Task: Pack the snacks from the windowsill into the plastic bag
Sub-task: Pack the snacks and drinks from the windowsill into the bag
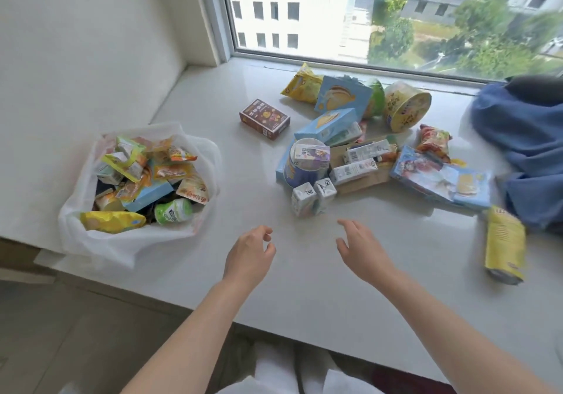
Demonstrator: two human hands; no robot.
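Note:
A white plastic bag stands open at the left of the windowsill, holding several snack packs. A heap of snacks lies at the middle and right: a brown box, blue boxes, a yellow noodle bowl, a purple cup, two small white cartons. A yellow pack lies apart at the right. My left hand and my right hand hover empty over the sill, just in front of the small cartons, fingers loosely curled.
Blue cloth is piled at the sill's right end. The window runs along the back, and a white wall closes the left side. The sill's front edge drops off near my forearms.

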